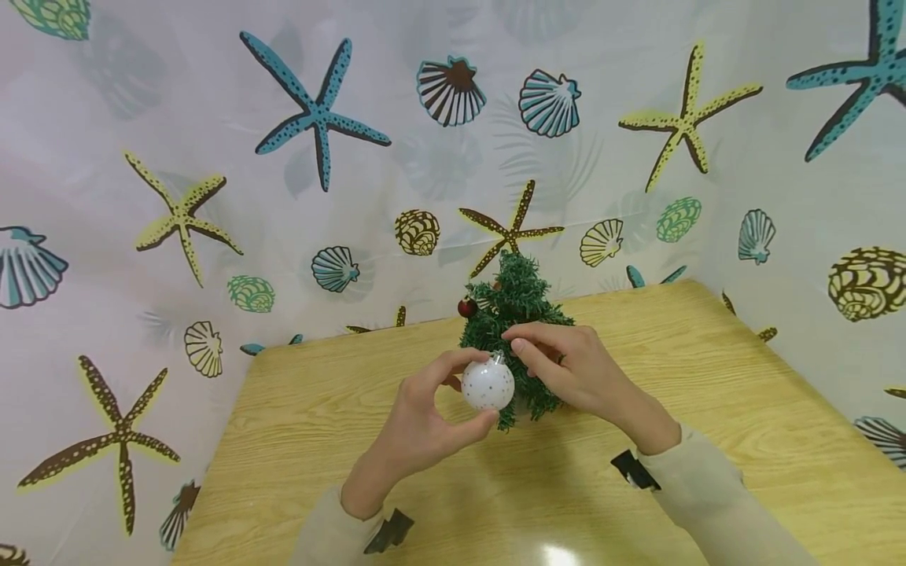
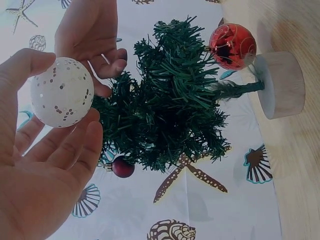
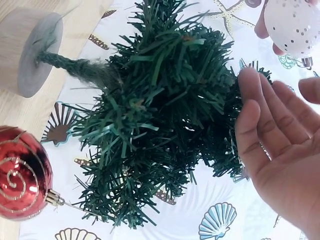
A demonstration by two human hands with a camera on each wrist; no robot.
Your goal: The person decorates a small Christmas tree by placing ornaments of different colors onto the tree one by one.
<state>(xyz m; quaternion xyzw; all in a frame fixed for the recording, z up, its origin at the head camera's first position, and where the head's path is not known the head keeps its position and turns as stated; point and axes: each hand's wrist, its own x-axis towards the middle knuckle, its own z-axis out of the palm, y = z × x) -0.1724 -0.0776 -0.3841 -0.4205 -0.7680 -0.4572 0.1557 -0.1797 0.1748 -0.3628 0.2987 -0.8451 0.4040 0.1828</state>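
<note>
A white Christmas bauble (image 1: 488,387) with small shiny dots is pinched between the thumb and fingers of my left hand (image 1: 425,420). Its metal cap points up. Just behind it stands a small artificial Christmas tree (image 1: 520,292) with green branches. My right hand (image 1: 583,369) is in front of the tree's right side, fingers loosely bent and nothing between them; the right wrist view shows the fingertips (image 3: 248,80) close to the branches. Whether they touch the branches I cannot tell. A dark red bauble (image 1: 467,307) hangs on the tree's left side.
A shiny red bauble (image 2: 233,46) with gold swirls hangs low on the tree, near its round pale base (image 2: 287,85). The tree stands on a wood-grain table (image 1: 318,409). Behind the table hangs a white cloth (image 1: 382,181) printed with starfish and shells.
</note>
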